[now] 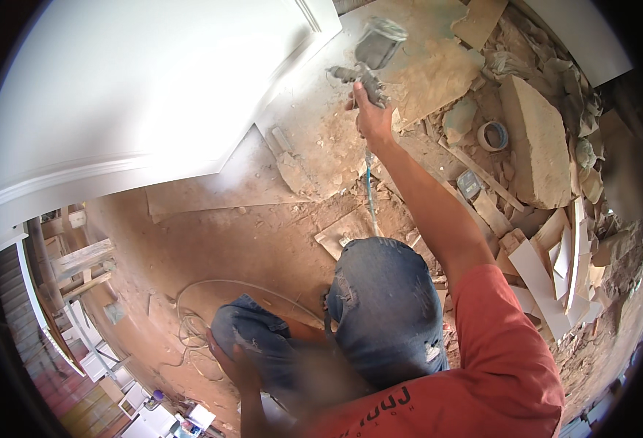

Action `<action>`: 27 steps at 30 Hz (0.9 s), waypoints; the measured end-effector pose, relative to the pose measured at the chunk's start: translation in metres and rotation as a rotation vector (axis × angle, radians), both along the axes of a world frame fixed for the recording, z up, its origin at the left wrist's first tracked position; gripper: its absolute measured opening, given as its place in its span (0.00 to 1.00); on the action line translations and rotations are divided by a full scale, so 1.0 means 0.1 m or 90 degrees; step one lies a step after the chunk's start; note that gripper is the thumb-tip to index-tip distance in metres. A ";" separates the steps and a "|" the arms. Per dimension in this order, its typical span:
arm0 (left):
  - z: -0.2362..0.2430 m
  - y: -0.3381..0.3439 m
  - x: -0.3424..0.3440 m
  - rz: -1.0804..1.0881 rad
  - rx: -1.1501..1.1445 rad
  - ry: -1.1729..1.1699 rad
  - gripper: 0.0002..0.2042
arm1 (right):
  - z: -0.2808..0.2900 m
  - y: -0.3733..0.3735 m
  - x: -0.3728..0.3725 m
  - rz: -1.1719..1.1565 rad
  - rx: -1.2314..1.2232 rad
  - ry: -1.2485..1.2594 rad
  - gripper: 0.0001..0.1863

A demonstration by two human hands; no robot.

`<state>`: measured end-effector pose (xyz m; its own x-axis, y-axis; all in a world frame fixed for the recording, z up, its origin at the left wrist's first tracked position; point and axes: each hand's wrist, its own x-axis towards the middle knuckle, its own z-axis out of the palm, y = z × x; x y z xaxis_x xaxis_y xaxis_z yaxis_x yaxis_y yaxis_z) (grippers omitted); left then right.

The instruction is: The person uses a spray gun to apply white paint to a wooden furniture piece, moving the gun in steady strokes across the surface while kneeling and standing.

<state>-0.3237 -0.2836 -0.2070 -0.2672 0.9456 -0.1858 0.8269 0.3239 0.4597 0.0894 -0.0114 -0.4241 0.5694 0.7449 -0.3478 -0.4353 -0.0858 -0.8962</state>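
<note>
From my remote seat, the biggest thing I see is the white panelled door (139, 95), lying flat and filling the upper left of the view, its moulded edge running along the bottom. Below and to the right of it spreads the dusty reddish floor (212, 241), littered at the right with a heap of broken stone slabs and wood offcuts (537, 146). The person's knees in torn blue jeans (380, 306) sit low in the middle, with a red sleeve (504, 343) coming in from the lower right.

The right hand (371, 113) is stretched far forward, closed around the grip of a grey spray gun (369, 55), whose cup stands on top, just off the door's right corner. A thin blue hose (370, 193) hangs down from under that hand toward the knees. The left hand (235, 365) rests on the left knee; I cannot tell whether it is open or closed, as it is blurred. A pale looped cord (197, 321) lies on the floor beside that knee, and a small roll of tape (492, 136) sits among the rubble.
</note>
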 end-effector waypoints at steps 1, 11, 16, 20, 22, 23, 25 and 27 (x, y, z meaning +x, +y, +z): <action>-0.01 0.00 -0.01 0.002 0.000 0.001 0.31 | 0.01 -0.01 -0.02 0.028 -0.003 0.014 0.22; 0.01 0.03 0.01 0.006 -0.001 -0.009 0.32 | 0.09 0.19 0.17 -0.110 0.000 -0.125 0.22; -0.03 0.01 -0.07 -0.016 0.024 -0.025 0.32 | 0.36 0.16 0.25 -0.045 -0.141 -0.199 0.24; -0.02 0.04 -0.04 -0.034 0.031 -0.029 0.32 | 0.71 0.27 0.29 -0.047 -0.131 -0.237 0.24; -0.02 0.06 -0.03 -0.045 0.032 -0.023 0.32 | 0.88 0.32 0.33 -0.056 -0.071 -0.267 0.23; -0.02 0.07 -0.03 -0.048 0.033 -0.020 0.32 | 1.00 0.35 0.34 -0.058 -0.040 -0.282 0.22; -0.04 0.07 -0.04 -0.042 0.034 -0.033 0.32 | 1.33 0.36 0.29 -0.053 0.036 -0.236 0.20; -0.03 0.08 -0.02 -0.041 0.037 -0.042 0.31 | 1.55 0.33 0.24 -0.064 0.113 -0.225 0.17</action>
<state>-0.3253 -0.2755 -0.2101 -0.1941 0.9701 -0.1455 0.8121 0.2421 0.5309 0.1132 0.0216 -0.2687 0.7042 0.7099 0.0111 -0.0967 0.1113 -0.9891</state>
